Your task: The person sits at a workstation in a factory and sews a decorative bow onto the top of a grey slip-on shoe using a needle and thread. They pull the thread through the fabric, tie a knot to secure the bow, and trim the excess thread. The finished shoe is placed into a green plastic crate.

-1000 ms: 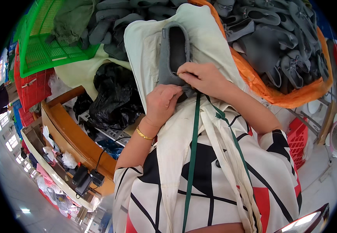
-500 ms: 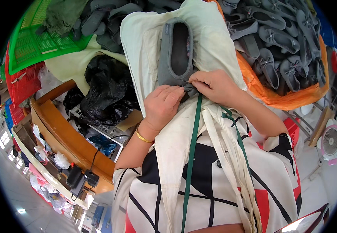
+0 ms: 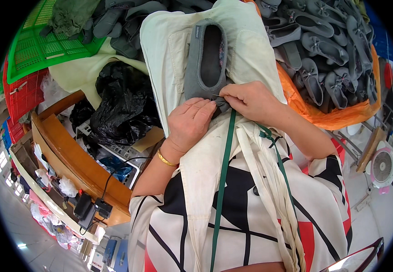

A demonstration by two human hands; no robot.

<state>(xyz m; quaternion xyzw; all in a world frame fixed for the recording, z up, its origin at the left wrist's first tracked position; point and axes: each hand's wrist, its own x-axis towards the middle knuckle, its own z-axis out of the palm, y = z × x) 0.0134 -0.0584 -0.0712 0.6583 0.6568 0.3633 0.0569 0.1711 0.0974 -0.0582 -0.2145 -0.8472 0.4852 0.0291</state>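
A grey slipper [image 3: 193, 68] lies on the white cloth across my lap, its opening facing up and its toe end toward me. My left hand [image 3: 190, 121] is closed on the toe, where a dark grey bow [image 3: 222, 105] shows partly between my hands. Just right of it, my right hand [image 3: 250, 100] pinches a thin needle [image 3: 216, 94] between thumb and forefinger. The needle lies against the toe edge of the opening; its tip and any thread are too small to make out.
An orange-lined container [image 3: 328, 119] at the far right holds several grey slippers with bows. More slippers lie at the back beside a green basket [image 3: 33, 59]. To the left are a black plastic bag [image 3: 124, 104] and a wooden chair [image 3: 74, 154]. A fan [image 3: 383, 165] stands right.
The view has shifted slightly. Both hands stay at the slipper's toe in nearly the same hold, with the needle still pinched in my right hand.
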